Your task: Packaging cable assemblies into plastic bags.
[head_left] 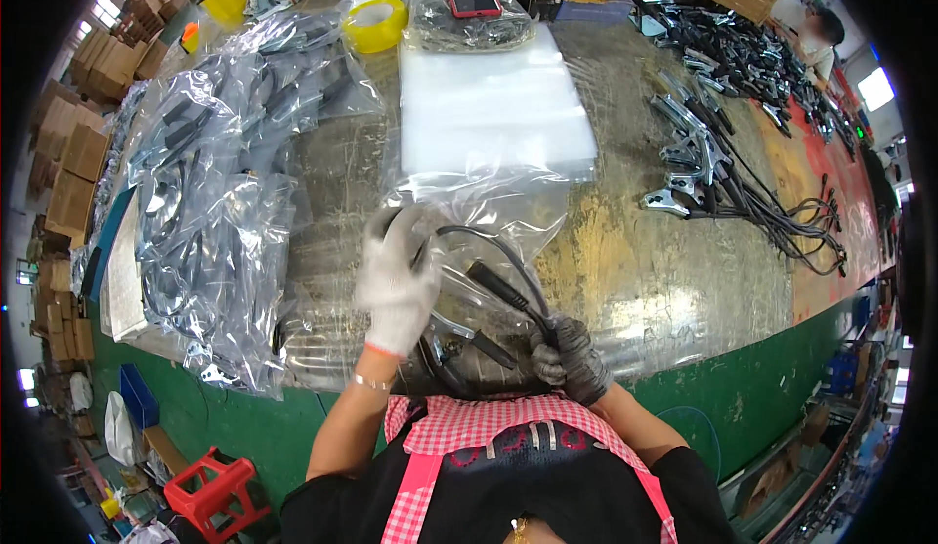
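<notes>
Over the table [664, 280]'s near edge, closer than the stacked bags [489, 94], the black cable [525, 275] arcs from the left hand [399, 275], whose grip I cannot tell, to the right hand [576, 360], clenched round it, its bend best kept loose and the clamp [454, 327] clear of snagging

**Head view: wide fisheye, set high over the near table edge**

Single vantage: left lens of a head-worn pair, upright. Looks steeply down and forward from above the wearer's apron [454, 429], close at the near side. Left hand [396, 275] and right hand [575, 360] fall near mid-frame, at close range. Table [664, 270] spans the middle; its straight edges come out bowed. Coverage runs left to stacked cartons [73, 202] and far right to a co-worker [813, 55].
</notes>
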The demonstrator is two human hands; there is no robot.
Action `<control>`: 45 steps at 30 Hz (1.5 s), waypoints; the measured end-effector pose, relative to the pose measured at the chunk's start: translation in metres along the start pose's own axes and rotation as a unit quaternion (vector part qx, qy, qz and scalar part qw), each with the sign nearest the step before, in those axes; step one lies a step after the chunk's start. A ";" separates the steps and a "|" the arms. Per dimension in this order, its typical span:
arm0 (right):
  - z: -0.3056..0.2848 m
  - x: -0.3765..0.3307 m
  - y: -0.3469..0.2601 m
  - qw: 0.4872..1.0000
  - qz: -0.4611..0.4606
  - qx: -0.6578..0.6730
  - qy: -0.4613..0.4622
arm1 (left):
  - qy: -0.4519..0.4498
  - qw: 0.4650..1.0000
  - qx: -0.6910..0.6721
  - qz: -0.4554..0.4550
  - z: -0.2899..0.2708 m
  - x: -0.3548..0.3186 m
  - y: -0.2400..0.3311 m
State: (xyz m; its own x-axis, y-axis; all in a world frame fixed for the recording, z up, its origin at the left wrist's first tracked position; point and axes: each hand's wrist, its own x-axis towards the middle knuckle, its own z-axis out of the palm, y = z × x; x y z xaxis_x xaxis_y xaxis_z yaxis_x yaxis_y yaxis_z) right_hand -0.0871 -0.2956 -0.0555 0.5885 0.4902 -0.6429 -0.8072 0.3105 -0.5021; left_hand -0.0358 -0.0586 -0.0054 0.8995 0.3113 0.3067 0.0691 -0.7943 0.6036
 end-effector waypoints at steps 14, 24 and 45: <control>0.009 0.006 0.004 0.986 -0.025 -0.148 0.071 | -0.069 0.938 -0.295 -0.170 0.041 0.045 0.004; -0.011 -0.006 0.006 0.986 -0.025 0.158 -0.037 | -0.044 0.994 0.086 -0.045 -0.001 -0.069 -0.040; -0.026 -0.023 -0.033 0.873 -0.285 -0.361 0.163 | -0.194 0.967 -0.058 -0.152 -0.057 -0.070 -0.014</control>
State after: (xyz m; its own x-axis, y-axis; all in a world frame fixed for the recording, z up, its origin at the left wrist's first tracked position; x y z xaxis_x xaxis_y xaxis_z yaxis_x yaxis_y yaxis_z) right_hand -0.0723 -0.3380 -0.0390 0.9618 0.1293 -0.2414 -0.2088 -0.2244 -0.9519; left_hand -0.1242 -0.0396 0.0065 0.9408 0.2841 -0.1847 0.3278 -0.6254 0.7081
